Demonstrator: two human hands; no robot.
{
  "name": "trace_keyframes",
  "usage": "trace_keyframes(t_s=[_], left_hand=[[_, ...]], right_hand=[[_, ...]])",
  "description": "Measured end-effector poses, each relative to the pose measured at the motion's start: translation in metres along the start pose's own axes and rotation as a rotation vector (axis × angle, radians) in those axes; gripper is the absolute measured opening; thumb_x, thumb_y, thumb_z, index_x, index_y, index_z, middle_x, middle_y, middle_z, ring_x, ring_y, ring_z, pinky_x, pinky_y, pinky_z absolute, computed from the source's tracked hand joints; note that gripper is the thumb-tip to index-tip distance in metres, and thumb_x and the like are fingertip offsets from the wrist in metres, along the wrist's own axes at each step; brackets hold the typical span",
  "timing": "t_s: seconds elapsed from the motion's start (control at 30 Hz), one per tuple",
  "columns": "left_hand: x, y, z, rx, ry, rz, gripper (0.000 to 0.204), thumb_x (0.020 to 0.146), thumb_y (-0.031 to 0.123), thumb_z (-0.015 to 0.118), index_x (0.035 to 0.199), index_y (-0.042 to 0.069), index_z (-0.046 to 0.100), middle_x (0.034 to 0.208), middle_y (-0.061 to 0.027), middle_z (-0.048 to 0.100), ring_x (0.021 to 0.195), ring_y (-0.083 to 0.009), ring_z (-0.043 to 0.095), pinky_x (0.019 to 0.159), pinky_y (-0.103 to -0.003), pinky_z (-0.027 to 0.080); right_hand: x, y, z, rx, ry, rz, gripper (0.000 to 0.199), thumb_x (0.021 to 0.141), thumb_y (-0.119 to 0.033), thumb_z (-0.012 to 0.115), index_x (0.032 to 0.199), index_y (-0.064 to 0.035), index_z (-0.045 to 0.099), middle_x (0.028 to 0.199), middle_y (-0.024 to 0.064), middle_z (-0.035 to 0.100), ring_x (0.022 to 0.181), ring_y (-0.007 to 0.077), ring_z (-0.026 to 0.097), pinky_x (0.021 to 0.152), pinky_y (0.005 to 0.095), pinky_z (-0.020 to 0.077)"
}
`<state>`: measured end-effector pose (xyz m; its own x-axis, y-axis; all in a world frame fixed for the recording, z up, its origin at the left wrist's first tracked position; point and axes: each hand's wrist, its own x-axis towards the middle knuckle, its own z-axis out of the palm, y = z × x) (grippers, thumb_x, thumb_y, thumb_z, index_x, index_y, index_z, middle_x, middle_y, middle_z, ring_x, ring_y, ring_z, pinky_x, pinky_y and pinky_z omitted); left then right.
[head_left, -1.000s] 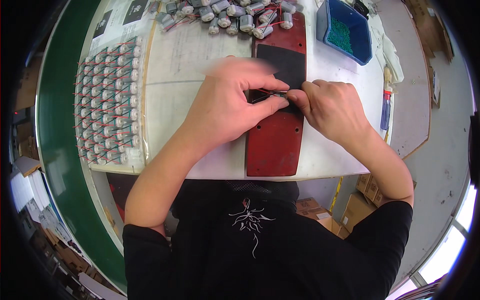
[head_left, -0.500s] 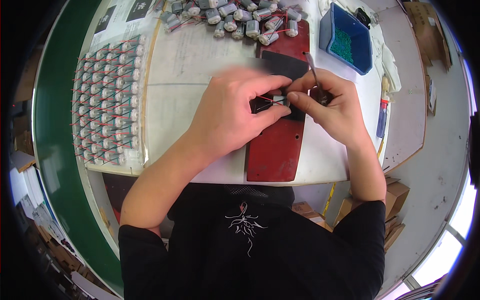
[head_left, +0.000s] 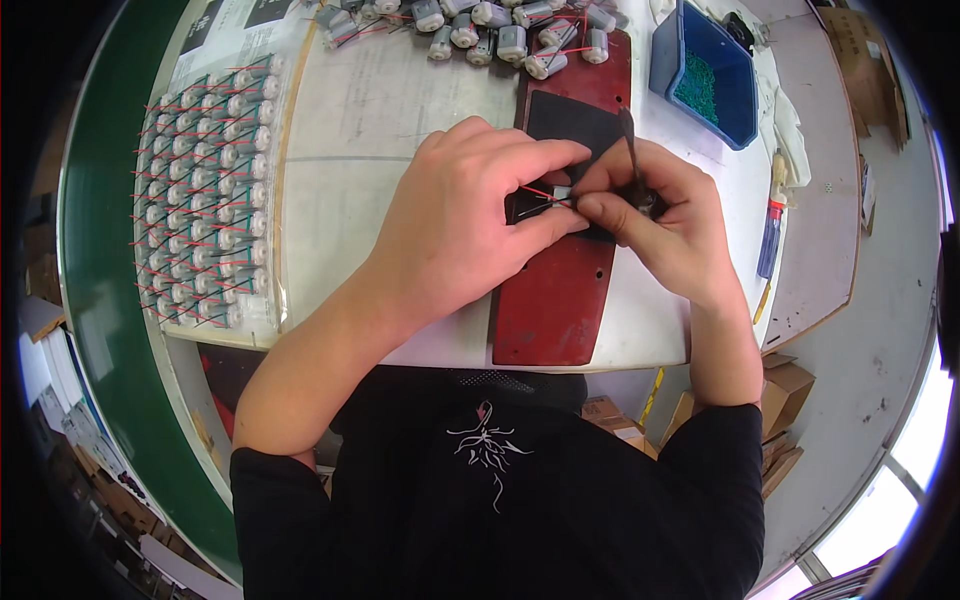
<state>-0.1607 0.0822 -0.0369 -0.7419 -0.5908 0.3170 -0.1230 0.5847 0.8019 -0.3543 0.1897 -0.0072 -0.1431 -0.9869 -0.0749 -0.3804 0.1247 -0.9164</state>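
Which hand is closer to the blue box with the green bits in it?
Right. The right hand sits just below and left of the blue box; the left hand is farther left, beyond the right hand.

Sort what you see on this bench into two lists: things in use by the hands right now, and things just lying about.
In use:
- left hand and right hand, pinching a small motor with red and black wires
- thin tool in the right hand
- red board beneath them

Lying about:
- tray of finished motors
- loose motors
- blue bin
- pen
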Motion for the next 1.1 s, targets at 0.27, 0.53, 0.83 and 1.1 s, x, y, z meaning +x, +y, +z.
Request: trace_keyframes(t_s=[0.27, 0.53, 0.83, 1.1], left_hand=[[-0.0009, -0.0005, 0.0003, -0.002, 0.006, 0.001, 0.041, 0.077, 0.014, 0.090, 0.116, 0.006, 0.078, 0.095, -0.0066, 0.078, 0.088, -0.0238, 0.066, 0.079, -0.035, 0.054], [-0.0013, 0.0000, -0.0007, -0.024, -0.005, -0.018, 0.042, 0.077, 0.015, 0.090, 0.116, 0.007, 0.078, 0.095, -0.0068, 0.078, 0.090, -0.0240, 0.067, 0.081, -0.036, 0.054], [-0.0014, 0.0003, -0.0012, -0.031, -0.016, -0.024, 0.042, 0.077, 0.014, 0.090, 0.116, 0.007, 0.078, 0.096, -0.0069, 0.078, 0.091, -0.0240, 0.067, 0.082, -0.036, 0.055], [-0.0015, 0.0025, -0.0002, -0.025, -0.010, -0.023, 0.036, 0.077, 0.010, 0.088, 0.112, 0.007, 0.080, 0.097, -0.0068, 0.077, 0.090, -0.0231, 0.066, 0.080, -0.034, 0.053]], right_hand=[[-0.0027, -0.0025, 0.0023, 0.044, 0.004, 0.109, 0.010, 0.092, -0.005, 0.078, 0.097, 0.0006, 0.073, 0.083, -0.0001, 0.065, 0.076, 0.0068, 0.057, 0.068, 0.0247, 0.0470], [-0.0005, 0.0030, -0.0019, -0.004, -0.024, -0.009, 0.012, 0.095, -0.005, 0.077, 0.102, 0.0000, 0.069, 0.091, -0.0019, 0.066, 0.077, 0.0035, 0.056, 0.066, 0.0199, 0.0452], [-0.0015, 0.0024, 0.0001, -0.011, -0.010, 0.021, 0.010, 0.095, -0.002, 0.076, 0.100, 0.0004, 0.069, 0.089, -0.0016, 0.066, 0.073, 0.0023, 0.054, 0.062, 0.0193, 0.0435], [0.0023, -0.0048, -0.0023, 0.021, -0.024, 0.153, 0.010, 0.093, -0.002, 0.078, 0.096, -0.0001, 0.069, 0.083, -0.0026, 0.066, 0.069, 0.0015, 0.054, 0.059, 0.0184, 0.0431]])
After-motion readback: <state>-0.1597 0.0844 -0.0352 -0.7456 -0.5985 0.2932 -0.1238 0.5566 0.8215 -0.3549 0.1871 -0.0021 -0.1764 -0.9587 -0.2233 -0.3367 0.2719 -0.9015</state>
